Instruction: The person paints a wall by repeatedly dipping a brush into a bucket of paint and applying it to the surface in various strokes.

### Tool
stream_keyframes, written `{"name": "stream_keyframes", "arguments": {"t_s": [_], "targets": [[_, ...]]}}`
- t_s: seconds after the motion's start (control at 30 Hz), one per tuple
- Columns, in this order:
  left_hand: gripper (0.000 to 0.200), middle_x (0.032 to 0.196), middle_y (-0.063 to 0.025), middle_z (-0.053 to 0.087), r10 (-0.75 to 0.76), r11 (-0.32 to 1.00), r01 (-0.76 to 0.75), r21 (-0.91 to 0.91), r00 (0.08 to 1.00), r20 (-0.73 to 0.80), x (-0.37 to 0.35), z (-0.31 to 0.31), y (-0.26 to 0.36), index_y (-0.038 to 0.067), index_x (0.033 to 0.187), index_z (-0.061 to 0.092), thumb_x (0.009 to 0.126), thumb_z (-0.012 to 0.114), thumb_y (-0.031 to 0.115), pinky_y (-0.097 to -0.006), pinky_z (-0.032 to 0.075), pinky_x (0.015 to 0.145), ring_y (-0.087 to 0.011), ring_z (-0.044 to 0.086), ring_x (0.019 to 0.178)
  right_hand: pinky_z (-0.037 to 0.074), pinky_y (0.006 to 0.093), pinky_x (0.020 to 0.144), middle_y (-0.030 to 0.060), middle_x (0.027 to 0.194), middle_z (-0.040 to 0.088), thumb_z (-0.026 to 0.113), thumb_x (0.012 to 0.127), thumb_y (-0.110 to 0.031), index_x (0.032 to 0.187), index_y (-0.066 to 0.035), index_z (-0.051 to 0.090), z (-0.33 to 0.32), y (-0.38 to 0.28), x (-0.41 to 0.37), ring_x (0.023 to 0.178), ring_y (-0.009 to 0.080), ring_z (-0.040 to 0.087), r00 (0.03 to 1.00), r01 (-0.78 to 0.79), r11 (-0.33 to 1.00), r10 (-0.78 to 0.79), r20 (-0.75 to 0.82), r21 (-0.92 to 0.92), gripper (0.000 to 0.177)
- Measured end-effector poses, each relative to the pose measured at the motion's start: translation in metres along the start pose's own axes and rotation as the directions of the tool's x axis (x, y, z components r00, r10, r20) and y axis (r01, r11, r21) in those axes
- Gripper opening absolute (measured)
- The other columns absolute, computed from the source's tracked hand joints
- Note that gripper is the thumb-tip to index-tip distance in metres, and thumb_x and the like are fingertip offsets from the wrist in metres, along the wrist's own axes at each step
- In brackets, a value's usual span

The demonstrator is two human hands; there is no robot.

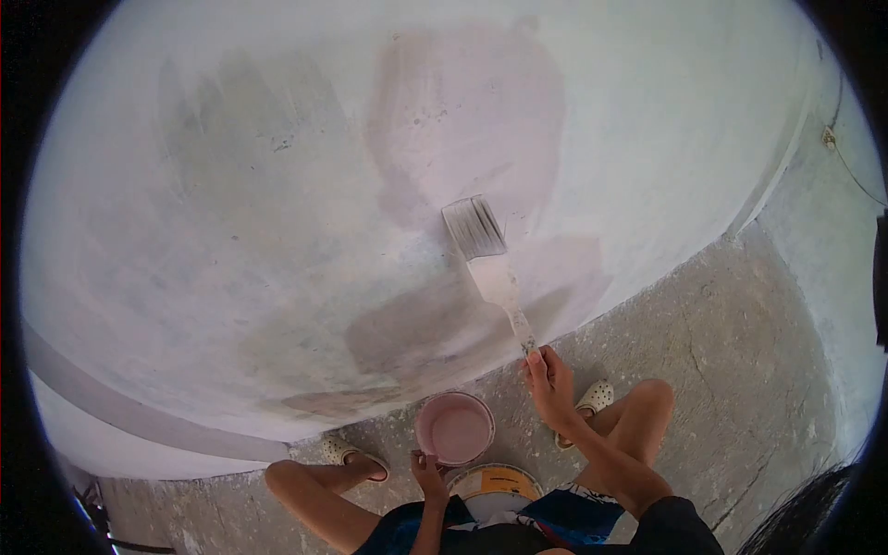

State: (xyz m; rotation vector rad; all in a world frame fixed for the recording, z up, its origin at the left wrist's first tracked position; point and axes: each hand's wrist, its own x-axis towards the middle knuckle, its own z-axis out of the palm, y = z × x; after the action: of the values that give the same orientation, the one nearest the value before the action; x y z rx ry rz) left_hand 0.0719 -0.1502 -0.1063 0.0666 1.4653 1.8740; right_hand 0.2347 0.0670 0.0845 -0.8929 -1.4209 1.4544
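My right hand (550,384) is wrapped round the handle of a wide paintbrush (495,277), which is pale and spattered. The brush's bristles lie against the wall (647,120), at the lower edge of a damp pinkish patch (472,111). Down by the floor, my left hand (428,476) has its fingers closed on the near left rim of a small pink bucket (455,393). Pinkish liquid (455,430) fills part of this bucket. Several darker damp patches mark the wall around and below the brush.
Between my legs is a larger white tub (499,476) with an orange label. A pale clog (356,453) on my left foot and another clog (592,402) on my right rest on the rough concrete floor (712,342). A cable (856,171) hangs at the right wall.
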Motion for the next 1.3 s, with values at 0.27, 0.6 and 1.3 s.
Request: {"name": "stream_keyframes", "arguments": {"t_s": [0.27, 0.6, 1.3], "targets": [[0.012, 0.085, -0.0053, 0.052, 0.008, 0.999, -0.007, 0.033, 1.000, -0.018, 0.001, -0.003, -0.008, 0.010, 0.095, 0.041, 0.091, 0.051, 0.014, -0.0367, 0.056, 0.054, -0.0172, 0.059, 0.068, 0.027, 0.0233, 0.048, -0.0044, 0.062, 0.041, 0.047, 0.098, -0.039, 0.085, -0.005, 0.053, 0.002, -0.011, 0.001, 0.055, 0.0034, 0.034, 0.999, 0.033, 0.999, -0.033, -0.039, 0.000, 0.037], [0.013, 0.081, -0.0019, 0.046, -0.042, 0.999, 0.042, -0.001, 0.998, -0.052, -0.007, 0.010, 0.009, 0.009, 0.092, 0.040, 0.088, 0.052, 0.008, -0.0297, 0.052, 0.056, -0.0116, 0.052, 0.064, 0.028, 0.0242, 0.047, -0.0037, 0.061, 0.043, 0.047, 0.098, -0.040, 0.083, -0.005, 0.053, 0.004, 0.001, 0.000, 0.054, 0.0038, 0.036, 0.999, -0.004, 0.997, 0.001, -0.041, -0.074, 0.039], [0.013, 0.082, -0.0019, 0.048, -0.041, 0.999, 0.041, -0.001, 0.999, -0.025, -0.008, 0.014, 0.010, 0.009, 0.094, 0.040, 0.089, 0.052, 0.008, -0.0299, 0.054, 0.058, -0.0116, 0.053, 0.065, 0.031, 0.0253, 0.046, -0.0032, 0.059, 0.044, 0.049, 0.097, -0.042, 0.077, -0.005, 0.053, -0.014, 0.039, -0.020, 0.052, 0.0050, 0.039, 0.995, -0.092, 0.984, 0.086, -0.048, -0.151, 0.043]]}}
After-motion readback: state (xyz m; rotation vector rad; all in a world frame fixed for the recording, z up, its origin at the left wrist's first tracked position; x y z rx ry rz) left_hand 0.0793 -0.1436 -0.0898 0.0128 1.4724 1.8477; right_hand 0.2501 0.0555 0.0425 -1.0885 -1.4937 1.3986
